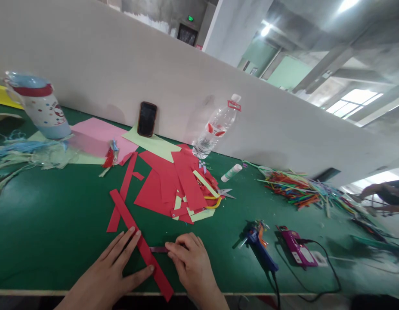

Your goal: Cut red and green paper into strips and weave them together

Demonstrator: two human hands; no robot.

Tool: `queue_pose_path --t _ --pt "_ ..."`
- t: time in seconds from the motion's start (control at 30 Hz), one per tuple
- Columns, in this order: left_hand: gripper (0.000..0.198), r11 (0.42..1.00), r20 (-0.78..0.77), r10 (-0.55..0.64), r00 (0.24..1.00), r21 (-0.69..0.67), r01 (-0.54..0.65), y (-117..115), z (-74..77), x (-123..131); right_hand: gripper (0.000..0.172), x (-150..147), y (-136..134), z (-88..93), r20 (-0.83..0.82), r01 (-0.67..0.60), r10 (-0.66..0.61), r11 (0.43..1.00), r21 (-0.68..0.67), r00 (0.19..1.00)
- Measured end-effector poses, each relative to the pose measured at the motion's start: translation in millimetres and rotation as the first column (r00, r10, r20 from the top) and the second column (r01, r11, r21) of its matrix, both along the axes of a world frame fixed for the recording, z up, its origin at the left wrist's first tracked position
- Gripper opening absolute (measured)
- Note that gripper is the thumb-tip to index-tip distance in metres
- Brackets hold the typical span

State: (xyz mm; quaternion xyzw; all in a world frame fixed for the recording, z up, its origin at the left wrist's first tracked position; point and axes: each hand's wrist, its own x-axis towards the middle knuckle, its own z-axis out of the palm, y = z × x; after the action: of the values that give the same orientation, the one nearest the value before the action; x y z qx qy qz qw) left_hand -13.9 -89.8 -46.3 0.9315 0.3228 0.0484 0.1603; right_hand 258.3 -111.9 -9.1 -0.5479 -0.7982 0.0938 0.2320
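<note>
My left hand (122, 258) lies with its fingers spread, the tips pressing on a long red paper strip (146, 253) that slants across the green table. Between thumb and fingers, my right hand (193, 260) pinches a thin purple strip (158, 249). The far end of that strip meets the right edge of the red paper; whether it goes under cannot be made out. A second red paper strip (124, 189) partly lies beneath the upper part of the first. Beyond my hands is a pile of red paper sheets (157, 189) with pale green pieces and scissors (227, 193) among them.
A glue stick (231, 172) and a water bottle (215, 129) stand behind the pile. On the right lie a blue glue gun (260, 247), a corded purple box (298, 247) and colourful strips (292, 187). A phone (147, 119) and a cup (41, 105) are by the wall.
</note>
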Motion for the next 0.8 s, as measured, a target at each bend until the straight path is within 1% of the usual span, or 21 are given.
queue_pose_path --t 0.07,0.17,0.23,0.4,0.5,0.57,0.67,0.73,0.8 --pt "0.098 1.000 -0.012 0.001 1.000 0.018 -0.001 0.5 3.5 0.1 0.026 -2.1 0.9 -0.7 0.005 0.004 -0.004 1.000 0.006 1.000" --pt "0.094 1.000 -0.018 -0.016 1.000 0.010 0.016 2.0 8.3 -0.7 0.025 -2.8 3.0 -2.0 -0.004 0.017 -0.017 1.000 0.014 1.000" --pt "0.088 1.000 -0.004 -0.016 1.000 0.001 0.016 2.4 7.9 -1.6 0.023 -2.6 4.6 -2.1 -0.011 0.020 -0.020 1.000 0.008 1.000" --pt "0.087 1.000 0.018 -0.002 1.000 -0.016 0.002 2.4 1.5 -3.0 0.023 -3.7 8.0 -1.2 -0.017 0.000 -0.001 1.000 -0.015 1.000" --pt "0.085 0.999 -0.006 -0.009 1.000 -0.044 0.009 3.2 5.9 -1.3 0.023 -3.0 9.4 -1.9 -0.029 0.003 -0.004 1.000 -0.013 1.000" --pt "0.088 0.998 -0.033 -0.008 0.999 -0.060 0.006 3.6 12.0 0.8 0.023 -1.8 10.2 -2.4 -0.036 0.010 -0.010 1.000 -0.007 0.999" --pt "0.100 0.998 -0.103 -0.007 0.995 -0.069 0.000 3.8 20.2 3.3 0.022 -0.6 10.7 -1.7 -0.032 0.005 -0.005 1.000 -0.004 0.999" --pt "0.103 0.998 -0.118 -0.009 0.993 -0.057 0.002 3.6 22.3 3.7 0.022 -0.1 9.9 -0.7 -0.022 -0.001 0.001 1.000 -0.008 1.000" --pt "0.100 0.999 -0.096 -0.035 0.995 -0.038 0.032 3.0 20.8 3.0 0.023 1.0 7.6 0.4 -0.015 -0.004 0.003 1.000 -0.009 1.000"
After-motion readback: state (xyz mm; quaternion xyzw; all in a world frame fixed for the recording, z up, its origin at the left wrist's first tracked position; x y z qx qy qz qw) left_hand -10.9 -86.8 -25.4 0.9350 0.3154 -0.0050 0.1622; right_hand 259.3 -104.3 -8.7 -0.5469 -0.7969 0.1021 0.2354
